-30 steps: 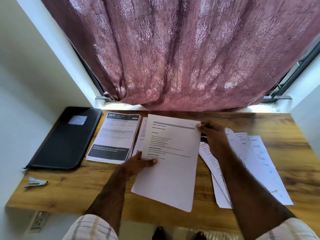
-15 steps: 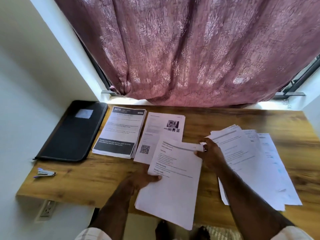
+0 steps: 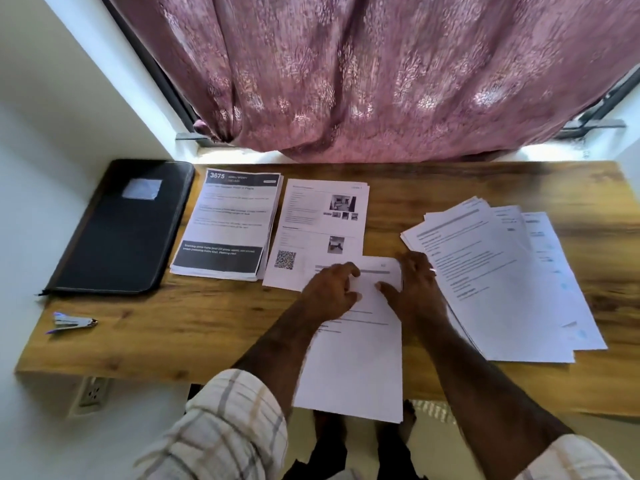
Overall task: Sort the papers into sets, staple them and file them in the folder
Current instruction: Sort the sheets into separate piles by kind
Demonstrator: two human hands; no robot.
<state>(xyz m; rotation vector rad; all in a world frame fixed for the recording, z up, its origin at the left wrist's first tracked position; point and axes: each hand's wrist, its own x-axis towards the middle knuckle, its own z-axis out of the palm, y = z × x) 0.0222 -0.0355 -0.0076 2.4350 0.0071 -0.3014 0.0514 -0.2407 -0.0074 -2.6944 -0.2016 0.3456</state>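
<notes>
The sheet under handling lies flat on the table, directly beneath both hands, its near end overhanging the table's front edge. The left hand rests on the upper left part of the sheet with fingers loosely curled; the right hand rests on the upper right part, thumb spread inward. Whether either hand pinches the paper or merely presses it, I cannot tell.

Handling judgement: the sheet is light, thin and limp. It will sag if held by one corner, slide easily on the smooth wood, and crease under a hard pinch. Best taken at the two top corners or along one long edge, or slid to the table's front edge and lifted there.

Change from the earlier frames: the sheet was held up off the table between both hands; it has since come down flat, and both hands have moved onto its top portion.

Surroundings: the fanned loose stack lies just right of the right hand. The page with photographs and a code square is just beyond the left hand, its near corner under the sheet. Farther left are the dark-headed set, the folder and the stapler.
</notes>
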